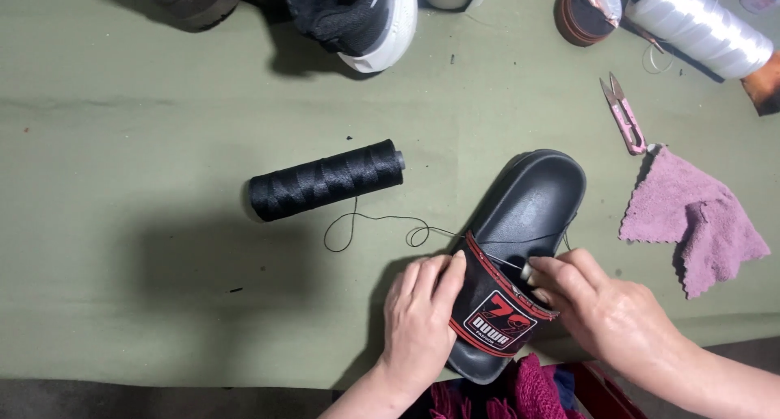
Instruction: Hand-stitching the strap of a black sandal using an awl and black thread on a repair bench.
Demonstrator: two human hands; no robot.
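A black slide sandal (532,204) with a red-trimmed strap lies on the green table, heel toward the far right. My left hand (420,317) grips the left side of the strap. My right hand (597,305) pinches a thin needle or thread end at the strap's upper edge. Black thread (382,224) runs in loops from the sandal to a black thread spool (325,179) lying on its side to the left.
A pink cloth (695,216) lies right of the sandal, with pink thread snips (624,114) above it. A white thread cone (699,25) and a brown roll (585,13) sit at the top right. A black-and-white sneaker (357,17) is at the top centre. Magenta knit fabric (520,390) is at the bottom edge.
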